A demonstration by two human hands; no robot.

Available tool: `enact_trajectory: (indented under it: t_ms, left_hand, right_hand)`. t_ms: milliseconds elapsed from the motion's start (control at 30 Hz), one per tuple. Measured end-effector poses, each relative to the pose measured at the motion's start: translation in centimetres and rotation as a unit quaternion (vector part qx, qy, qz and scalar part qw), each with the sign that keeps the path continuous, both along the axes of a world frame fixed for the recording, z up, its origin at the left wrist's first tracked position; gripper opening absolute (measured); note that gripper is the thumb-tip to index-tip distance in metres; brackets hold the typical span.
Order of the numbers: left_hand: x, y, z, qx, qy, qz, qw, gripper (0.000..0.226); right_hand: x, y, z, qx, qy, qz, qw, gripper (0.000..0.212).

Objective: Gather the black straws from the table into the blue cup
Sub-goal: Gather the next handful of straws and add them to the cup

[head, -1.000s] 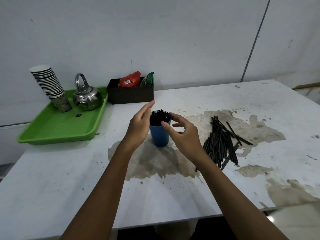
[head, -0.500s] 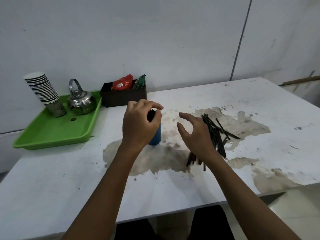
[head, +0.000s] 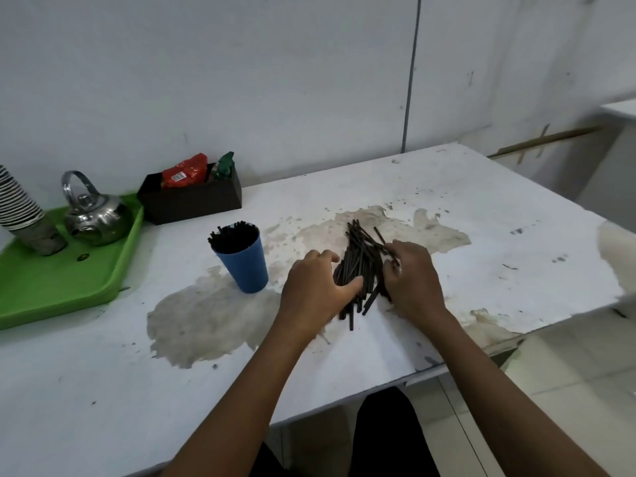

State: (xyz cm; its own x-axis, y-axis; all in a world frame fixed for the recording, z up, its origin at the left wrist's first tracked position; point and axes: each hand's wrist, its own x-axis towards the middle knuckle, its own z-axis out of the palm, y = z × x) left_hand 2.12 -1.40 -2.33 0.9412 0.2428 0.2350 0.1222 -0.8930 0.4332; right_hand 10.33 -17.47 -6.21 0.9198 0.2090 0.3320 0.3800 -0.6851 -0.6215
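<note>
Both hands are at the pile of black straws point(head: 361, 263) lying on the table point(head: 481, 235): the left hand point(head: 318, 290) cups the pile's left edge with curled fingers and the thumb laid across the straws, and the right hand point(head: 411, 280) closes on the right edge, its fingers bent around several straws. The table is a white board, worn and blotched with wide grey-brown stains, set against a plain white wall point(head: 241, 80) with a vertical seam. Left of the hands, near but apart, the blue cup point(head: 246, 266) stands upright, already packed with black straws. Behind it a black box point(head: 192, 201) holds a red packet point(head: 184, 170) and a green one. At far left a green tray point(head: 51, 287) carries a steel kettle point(head: 94, 215) and a stack of paper cups point(head: 20, 208). The loose straws are thin, short, matte and roughly parallel, a few crossing at the far end.
</note>
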Motion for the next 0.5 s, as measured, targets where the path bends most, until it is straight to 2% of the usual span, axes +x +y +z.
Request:
enact_trajectory:
  t_ms: [100, 167, 367, 500]
  left_hand:
    - [0.8, -0.9, -0.7, -0.004, 0.052, 0.037, 0.998, 0.086]
    - [1.5, -1.3, -0.8, 0.012, 0.093, 0.062, 0.994, 0.09]
    - [3.4, -1.3, 0.6, -0.033, 0.144, 0.061, 0.987, 0.056]
    - [4.5, -0.8, 1.2, -0.057, 0.175, 0.054, 0.981, 0.044]
  right_hand:
    - [-0.1, -0.1, -1.0, -0.038, 0.021, 0.014, 0.999, 0.04]
    - [-0.1, 0.0, -1.1, -0.053, 0.017, 0.029, 0.998, 0.035]
    - [-0.3, -0.3, -1.0, -0.032, -0.01, 0.048, 0.998, 0.026]
    - [-0.2, -0.1, -0.9, -0.028, -0.023, 0.052, 0.998, 0.028]
